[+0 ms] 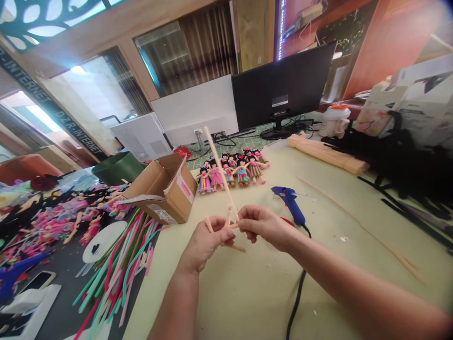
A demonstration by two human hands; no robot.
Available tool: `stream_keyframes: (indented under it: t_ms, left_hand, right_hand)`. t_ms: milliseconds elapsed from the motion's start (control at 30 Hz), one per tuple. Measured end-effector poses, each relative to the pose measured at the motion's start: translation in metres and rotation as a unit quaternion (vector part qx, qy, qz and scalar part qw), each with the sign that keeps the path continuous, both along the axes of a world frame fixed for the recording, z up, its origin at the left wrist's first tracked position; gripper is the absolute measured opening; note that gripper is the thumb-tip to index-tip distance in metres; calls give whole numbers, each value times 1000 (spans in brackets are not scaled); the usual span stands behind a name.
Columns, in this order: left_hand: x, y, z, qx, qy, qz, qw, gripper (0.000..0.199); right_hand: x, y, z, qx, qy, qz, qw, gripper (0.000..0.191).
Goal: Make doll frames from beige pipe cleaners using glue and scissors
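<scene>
Left hand (208,243) and right hand (260,224) nearly meet above the table (247,293), fingers drawn close: the left pinches short pale pieces (229,215), the right the low end of a long pale stem (218,165) slanting up; I can't tell whether they join. Just right lies a blue glue gun (291,204). Farther off, small dolls (243,174) crowd together, an open cardboard box (182,196) on their left, a pale bundle (327,153) far right.
</scene>
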State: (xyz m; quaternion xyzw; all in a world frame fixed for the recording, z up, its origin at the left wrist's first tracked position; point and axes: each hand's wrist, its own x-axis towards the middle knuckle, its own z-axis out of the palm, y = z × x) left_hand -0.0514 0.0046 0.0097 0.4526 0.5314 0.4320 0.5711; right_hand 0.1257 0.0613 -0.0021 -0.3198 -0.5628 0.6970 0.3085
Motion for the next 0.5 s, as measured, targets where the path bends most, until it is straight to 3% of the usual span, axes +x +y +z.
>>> stream_keyframes:
  t_ms: [100, 300, 500]
  left_hand:
    - [5, 0, -2, -6, -30, 25, 999, 29]
    - [13, 1, -8, -34, -102, 55, 993, 28]
    - [18, 2, -8, -75, -151, 52, 984, 26]
  right_hand:
    - [1, 1, -1, -3, 15, -3, 1000, 16]
    - [6, 7, -4, 32, 30, 18, 999, 20]
    - [12, 8, 4, 73, 14, 43, 996, 19]
